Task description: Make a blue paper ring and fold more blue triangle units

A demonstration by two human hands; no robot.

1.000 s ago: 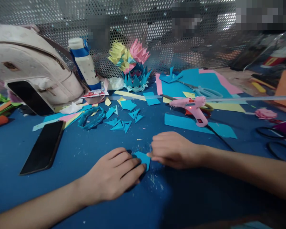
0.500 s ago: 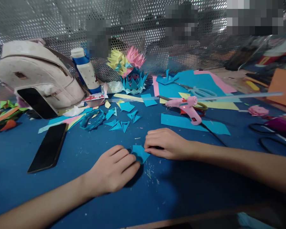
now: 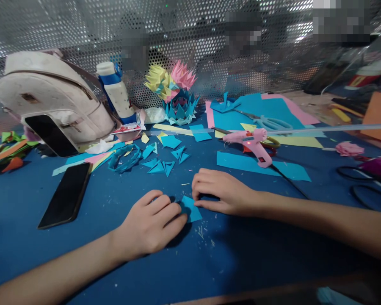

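A small piece of blue paper [image 3: 190,209] lies on the blue tabletop between my hands. My left hand [image 3: 157,220] is closed at its left side, the fingertips covering that edge. At the paper's upper right, my right hand [image 3: 220,191] has its fingers curled, with thumb and fingertips at the edge. A gap shows between that thumb and the fingers. Just beyond the hands lie folded blue paper points [image 3: 160,166] and a ring of blue paper [image 3: 125,159]. A pink glue gun [image 3: 255,144] rests behind my right hand, on a blue paper strip [image 3: 288,169].
A phone [image 3: 66,195] lies at left, another [image 3: 51,135] leans on a white backpack [image 3: 51,93]. Behind stand a bottle [image 3: 116,93] and folded paper flowers [image 3: 180,106]. Scissors [image 3: 269,121] lie on paper sheets at right. A perforated metal screen [image 3: 184,38] closes the back.
The blue paper has turned a little between my hands. My right thumb and fingers have spread slightly apart. The view has shifted slightly, while the things on the table stay put.
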